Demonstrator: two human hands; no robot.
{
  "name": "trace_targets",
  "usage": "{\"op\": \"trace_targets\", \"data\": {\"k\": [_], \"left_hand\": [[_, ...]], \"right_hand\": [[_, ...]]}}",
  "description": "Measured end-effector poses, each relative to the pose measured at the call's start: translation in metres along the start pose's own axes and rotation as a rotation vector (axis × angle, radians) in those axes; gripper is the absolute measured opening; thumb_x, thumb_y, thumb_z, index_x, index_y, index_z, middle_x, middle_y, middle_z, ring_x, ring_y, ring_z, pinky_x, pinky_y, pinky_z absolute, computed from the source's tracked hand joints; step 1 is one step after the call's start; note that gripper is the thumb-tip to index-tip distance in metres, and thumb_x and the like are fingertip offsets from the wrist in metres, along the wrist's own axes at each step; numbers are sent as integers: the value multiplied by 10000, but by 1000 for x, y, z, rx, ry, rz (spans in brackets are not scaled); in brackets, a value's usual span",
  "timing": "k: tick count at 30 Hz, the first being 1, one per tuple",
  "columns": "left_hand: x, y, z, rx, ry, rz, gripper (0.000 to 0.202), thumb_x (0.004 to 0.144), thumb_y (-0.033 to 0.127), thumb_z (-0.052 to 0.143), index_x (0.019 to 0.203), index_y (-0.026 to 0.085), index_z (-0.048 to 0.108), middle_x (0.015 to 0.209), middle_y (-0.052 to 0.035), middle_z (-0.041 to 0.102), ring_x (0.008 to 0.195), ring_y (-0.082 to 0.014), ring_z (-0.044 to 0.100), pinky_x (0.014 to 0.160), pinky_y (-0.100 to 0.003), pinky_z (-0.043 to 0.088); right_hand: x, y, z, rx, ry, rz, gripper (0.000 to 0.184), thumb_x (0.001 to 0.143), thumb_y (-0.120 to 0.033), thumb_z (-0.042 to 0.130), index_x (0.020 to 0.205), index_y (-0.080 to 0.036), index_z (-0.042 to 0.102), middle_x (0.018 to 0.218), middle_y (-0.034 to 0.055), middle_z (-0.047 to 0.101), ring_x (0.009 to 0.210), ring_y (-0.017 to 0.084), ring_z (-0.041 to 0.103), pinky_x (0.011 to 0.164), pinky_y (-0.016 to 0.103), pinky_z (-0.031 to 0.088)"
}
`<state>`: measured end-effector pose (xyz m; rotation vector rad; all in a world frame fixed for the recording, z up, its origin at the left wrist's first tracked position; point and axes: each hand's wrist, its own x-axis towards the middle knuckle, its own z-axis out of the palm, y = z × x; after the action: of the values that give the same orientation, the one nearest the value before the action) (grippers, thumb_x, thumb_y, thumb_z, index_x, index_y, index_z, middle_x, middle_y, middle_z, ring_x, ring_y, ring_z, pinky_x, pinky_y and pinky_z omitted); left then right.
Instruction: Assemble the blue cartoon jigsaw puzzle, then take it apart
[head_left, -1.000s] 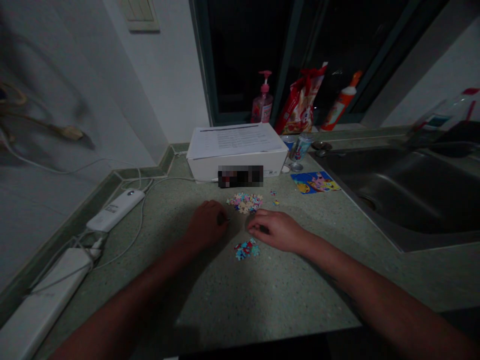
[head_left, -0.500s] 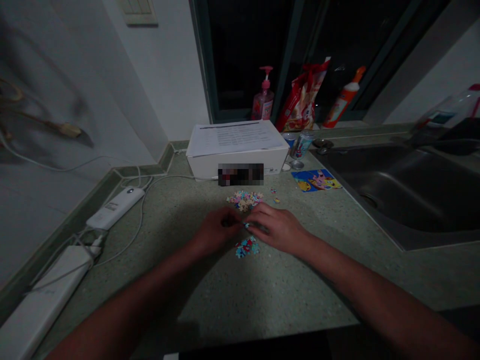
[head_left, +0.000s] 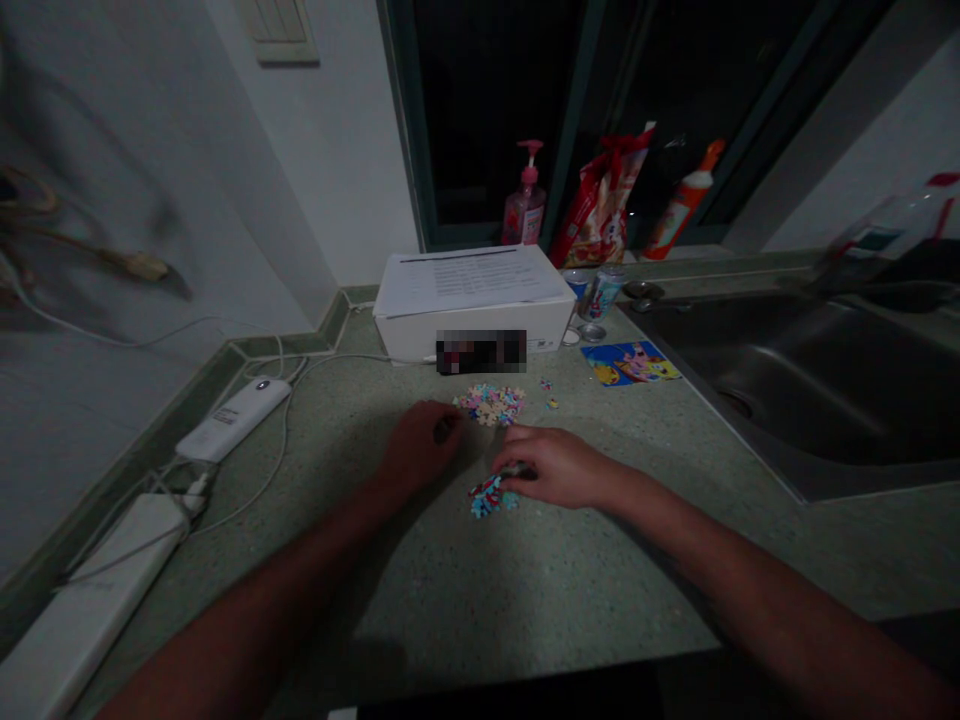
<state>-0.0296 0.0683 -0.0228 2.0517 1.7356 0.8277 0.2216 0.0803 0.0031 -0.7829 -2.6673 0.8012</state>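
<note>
Two small heaps of jigsaw puzzle pieces lie on the speckled green countertop (head_left: 315,560). The pale pastel heap (head_left: 491,404) is farther away, and the blue-and-red heap (head_left: 487,495) is nearer. My right hand (head_left: 551,467) rests with its fingertips on the blue-and-red heap, partly covering it. My left hand (head_left: 418,447) sits to the left of both heaps, closest to the pale one, with its fingers curled inward. Whether either hand holds a piece is hidden in the dim light.
A white box (head_left: 472,335) with papers on top stands behind the pieces. To the right lie a cartoon picture card (head_left: 630,363) and a steel sink (head_left: 795,390). A white power bank (head_left: 232,420), power strip (head_left: 82,600) and cables lie left.
My hands, close together with fingertips meeting at the middle half a second ago, have moved apart. My right hand has dropped onto the blue-and-red heap, and my left has drawn back left.
</note>
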Motion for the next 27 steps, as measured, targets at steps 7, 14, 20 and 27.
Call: {"op": "trace_targets", "data": {"k": [7, 14, 20, 27], "left_hand": [[13, -3, -3, 360, 35, 172, 331, 944, 200, 620, 1263, 197, 709, 1189, -120, 708, 1124, -311, 605, 1018, -470, 483], [18, -3, 1, 377, 33, 135, 256, 987, 260, 607, 1199, 197, 736, 1164, -119, 706, 1112, -309, 596, 988, -451, 477], [20, -7, 2, 302, 31, 135, 203, 954, 245, 653, 1118, 182, 755, 1103, -114, 727, 1074, -298, 626, 990, -449, 487], [15, 0, -7, -34, 78, -101, 122, 909, 291, 653, 910, 202, 735, 914, -65, 753, 881, -243, 685, 863, -385, 529]], "right_hand": [[-1, 1, 2, 23, 35, -20, 182, 952, -343, 737, 1088, -225, 762, 956, 31, 678, 850, 172, 660, 764, 307, 490], [1, -5, 2, -13, 47, -6, 126, 955, -281, 711, 1058, -227, 760, 910, 16, 656, 815, 165, 644, 732, 297, 465], [1, -5, 2, -27, 51, -1, 112, 961, -262, 695, 1048, -222, 752, 926, 20, 668, 838, 167, 648, 744, 295, 467], [2, 1, 6, -62, 146, 44, 116, 978, -217, 636, 1028, -225, 740, 925, 23, 676, 855, 167, 660, 757, 296, 483]]}}
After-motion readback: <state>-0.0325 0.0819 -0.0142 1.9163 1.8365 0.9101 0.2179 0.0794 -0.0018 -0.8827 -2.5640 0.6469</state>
